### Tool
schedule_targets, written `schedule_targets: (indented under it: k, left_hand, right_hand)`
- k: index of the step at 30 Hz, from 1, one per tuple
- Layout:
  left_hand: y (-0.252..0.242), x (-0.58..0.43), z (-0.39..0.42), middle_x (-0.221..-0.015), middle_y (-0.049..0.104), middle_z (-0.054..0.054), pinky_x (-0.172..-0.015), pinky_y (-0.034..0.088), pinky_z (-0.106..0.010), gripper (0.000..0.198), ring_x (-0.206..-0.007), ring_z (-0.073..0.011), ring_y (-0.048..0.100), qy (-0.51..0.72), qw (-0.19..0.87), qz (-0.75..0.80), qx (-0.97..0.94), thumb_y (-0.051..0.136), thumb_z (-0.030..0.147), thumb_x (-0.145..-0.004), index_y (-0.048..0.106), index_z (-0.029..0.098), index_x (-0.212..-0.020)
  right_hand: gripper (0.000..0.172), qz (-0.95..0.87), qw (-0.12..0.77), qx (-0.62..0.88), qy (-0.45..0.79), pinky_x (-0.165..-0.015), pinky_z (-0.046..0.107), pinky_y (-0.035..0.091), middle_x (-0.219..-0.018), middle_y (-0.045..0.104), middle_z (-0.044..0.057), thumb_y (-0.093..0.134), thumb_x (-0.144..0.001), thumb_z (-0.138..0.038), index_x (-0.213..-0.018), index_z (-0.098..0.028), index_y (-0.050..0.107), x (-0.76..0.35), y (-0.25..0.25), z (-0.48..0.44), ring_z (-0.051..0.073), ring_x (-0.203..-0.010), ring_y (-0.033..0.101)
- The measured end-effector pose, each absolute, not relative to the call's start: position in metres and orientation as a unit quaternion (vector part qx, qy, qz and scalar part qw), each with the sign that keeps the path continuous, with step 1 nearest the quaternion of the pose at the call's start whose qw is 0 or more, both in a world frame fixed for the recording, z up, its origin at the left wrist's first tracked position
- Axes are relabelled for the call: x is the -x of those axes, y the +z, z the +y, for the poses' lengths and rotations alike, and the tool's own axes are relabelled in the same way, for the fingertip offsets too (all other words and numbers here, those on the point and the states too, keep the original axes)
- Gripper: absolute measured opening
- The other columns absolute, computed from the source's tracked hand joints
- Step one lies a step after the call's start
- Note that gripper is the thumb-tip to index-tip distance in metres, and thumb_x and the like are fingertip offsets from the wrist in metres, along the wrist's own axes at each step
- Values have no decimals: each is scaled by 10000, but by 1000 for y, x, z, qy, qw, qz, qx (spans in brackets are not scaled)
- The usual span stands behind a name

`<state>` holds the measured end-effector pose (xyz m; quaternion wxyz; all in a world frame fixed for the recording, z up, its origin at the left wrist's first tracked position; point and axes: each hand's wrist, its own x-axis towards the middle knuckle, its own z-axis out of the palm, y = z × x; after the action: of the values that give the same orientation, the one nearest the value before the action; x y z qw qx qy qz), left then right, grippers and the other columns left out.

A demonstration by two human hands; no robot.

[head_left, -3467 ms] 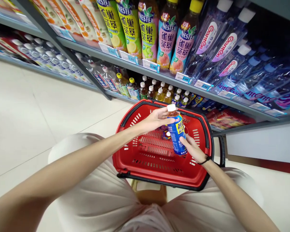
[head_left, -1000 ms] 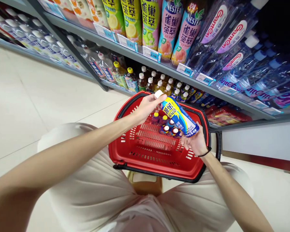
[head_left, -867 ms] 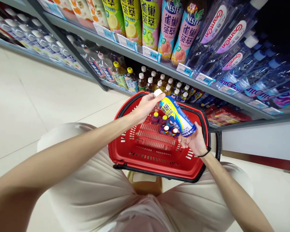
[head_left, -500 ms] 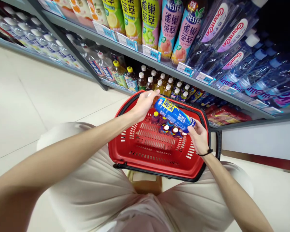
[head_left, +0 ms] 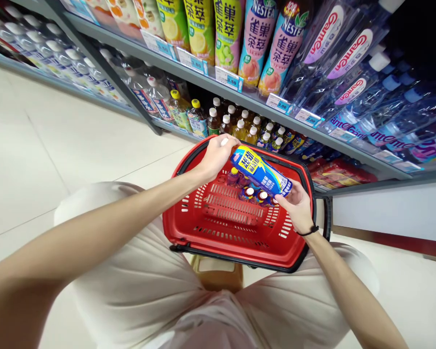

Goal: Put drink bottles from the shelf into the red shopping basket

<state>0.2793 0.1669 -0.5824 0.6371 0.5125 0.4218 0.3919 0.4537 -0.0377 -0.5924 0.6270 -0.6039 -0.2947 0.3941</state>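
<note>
Bottle with a blue and yellow label lies slantwise between 2 hands, 1 at each end, above the far part of a red basket. Left hand curls round the neck end, its grip narrow, with a bit of white cap showing among the fingers. Right hand clasps the base end, spread about as far as the bottle is thick, thumb on the near side; 1 black band circles that wrist.

Inside the basket at least 4 bottles show: 1 plainly yellow-capped bottle, another partly hidden beside it, and 2 white-capped bottles nearer the person. How many more the held bottle covers, I cannot tell.

On the shelf stand 2 lemon bottles, 1 green-grape bottle and 2 peach bottles. Below are 2 yellow-capped shelf bottles.
</note>
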Motion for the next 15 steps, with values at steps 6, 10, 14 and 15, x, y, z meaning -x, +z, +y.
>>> schedule_targets:
  k: [6, 10, 14, 15]
  left_hand:
    - [-575, -277, 162, -749, 604, -13, -688, 426, -267, 149, -721, -149, 524, 389, 585, 432, -566, 623, 248, -831, 576, 186, -704]
    - [-579, -279, 163, -733, 575, -5, -669, 409, -267, 150, -691, -145, 499, 389, 592, 431, -559, 629, 268, -836, 582, 184, -720]
    - [-586, -281, 166, -737, 553, -3, -668, 396, -269, 163, -674, -144, 468, 385, 611, 430, -542, 619, 296, -848, 573, 192, -731]
    - [-586, -281, 166, -747, 557, -4, -679, 399, -271, 165, -681, -145, 469, 386, 610, 426, -545, 610, 296, -853, 570, 193, -731]
  right_hand:
    - [420, -228, 586, 545, 555, -646, 460, 690, -884, 746, 18, 899, -782, -481, -968, -230, 618, -457, -591, -40, 227, -685, 744]
    - [409, -209, 586, 539, 567, -594, 423, 681, -874, 742, 35, 847, -824, -511, -1010, -210, 641, -457, -590, -39, 211, -643, 711]
    - [382, -165, 608, 527, 571, -667, 417, 690, -916, 734, 42, 783, -858, -550, -1004, -218, 666, -459, -590, -36, 238, -809, 733]
    - [347, -165, 617, 527, 561, -703, 417, 692, -953, 735, 38, 790, -860, -520, -1005, -227, 672, -460, -589, -36, 240, -867, 735]
